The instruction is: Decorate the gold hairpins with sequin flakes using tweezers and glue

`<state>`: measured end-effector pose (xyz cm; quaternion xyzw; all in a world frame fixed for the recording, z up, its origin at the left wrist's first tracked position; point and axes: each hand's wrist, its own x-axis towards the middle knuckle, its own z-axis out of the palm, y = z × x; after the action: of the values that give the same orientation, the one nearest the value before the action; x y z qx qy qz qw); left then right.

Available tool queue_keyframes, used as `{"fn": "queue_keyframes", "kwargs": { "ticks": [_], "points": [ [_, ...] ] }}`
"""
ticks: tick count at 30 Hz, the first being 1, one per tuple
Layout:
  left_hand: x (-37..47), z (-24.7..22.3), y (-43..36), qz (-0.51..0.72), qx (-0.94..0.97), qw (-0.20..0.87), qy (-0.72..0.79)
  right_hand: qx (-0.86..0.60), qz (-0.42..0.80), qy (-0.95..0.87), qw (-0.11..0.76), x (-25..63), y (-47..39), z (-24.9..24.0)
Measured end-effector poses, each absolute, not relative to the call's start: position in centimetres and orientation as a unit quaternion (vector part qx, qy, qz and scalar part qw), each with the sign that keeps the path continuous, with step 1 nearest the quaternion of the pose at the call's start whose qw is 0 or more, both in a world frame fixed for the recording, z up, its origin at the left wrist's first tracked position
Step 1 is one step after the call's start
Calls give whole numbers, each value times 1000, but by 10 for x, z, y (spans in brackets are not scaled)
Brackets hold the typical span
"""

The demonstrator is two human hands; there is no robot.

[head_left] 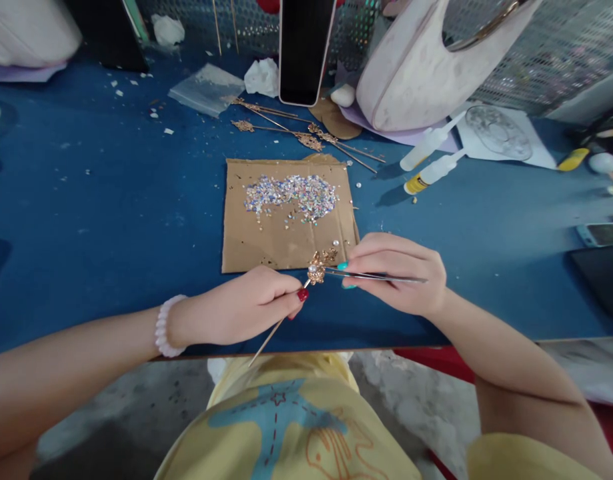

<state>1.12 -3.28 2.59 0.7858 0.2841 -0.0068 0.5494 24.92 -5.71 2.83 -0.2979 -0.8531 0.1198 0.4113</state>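
Note:
Pinched in my left hand (241, 303) is a gold hairpin (316, 272), its long stick slanting down past the table edge. Its ornate head carries a white pearl and points up and to the right. My right hand (399, 270) is closed around metal tweezers (381, 275), whose tips reach the ornament's right side. Whether the tips grip anything is too small to tell. Just behind both hands lies a cardboard sheet (266, 243) bearing a heap of shiny, multicoloured chips (286, 193). A loose pearl (335, 243) rests near its right edge.
Several more gold hairpins (311, 140) lie beyond the cardboard, before an upright phone (306, 53). Two glue bottles, a white one (423, 148) and a yellow-labelled one (431, 175), stand tilted at right. A pale handbag (411, 73) and plastic bag (206, 90) are at the back.

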Motion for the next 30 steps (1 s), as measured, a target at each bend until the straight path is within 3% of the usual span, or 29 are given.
{"fn": "queue_keyframes", "kwargs": {
  "ticks": [30],
  "points": [
    [8,16,-34,18,792,539,287,-289,180,-820,460,251,-55,22]
  ]
}}
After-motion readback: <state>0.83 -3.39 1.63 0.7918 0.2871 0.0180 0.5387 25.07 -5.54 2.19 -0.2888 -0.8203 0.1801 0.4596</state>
